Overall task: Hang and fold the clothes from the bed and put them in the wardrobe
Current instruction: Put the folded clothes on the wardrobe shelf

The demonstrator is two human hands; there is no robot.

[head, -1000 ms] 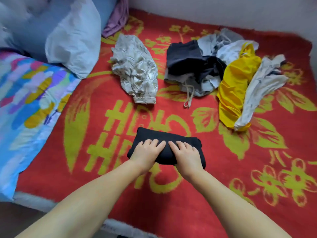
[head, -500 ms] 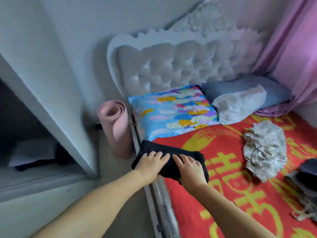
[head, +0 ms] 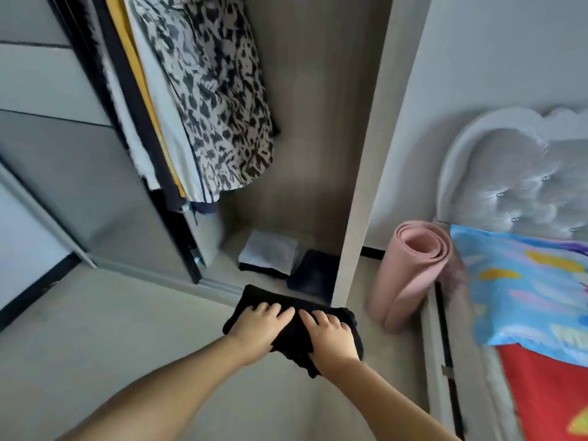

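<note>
A folded black garment (head: 254,297) is carried in the air in front of the open wardrobe (head: 305,122). My left hand (head: 259,326) grips its left half with fingers on top. My right hand (head: 331,337) grips its right half the same way. On the wardrobe floor just beyond lie a folded grey-white garment (head: 270,251) and a folded dark one (head: 315,273). Hanging clothes fill the wardrobe's left side, with a black-and-white patterned garment (head: 219,100) in front.
A rolled pink mat (head: 410,272) stands between the wardrobe's side panel (head: 366,173) and the bed. The bed's red cover (head: 553,396), a blue patterned pillow (head: 525,288) and the tufted headboard (head: 521,179) are at the right. A sliding door (head: 63,154) is at the left.
I have turned from the bed to the wardrobe, carrying the black garment in both hands. It has left the bed and now hangs over the floor before the wardrobe opening.
</note>
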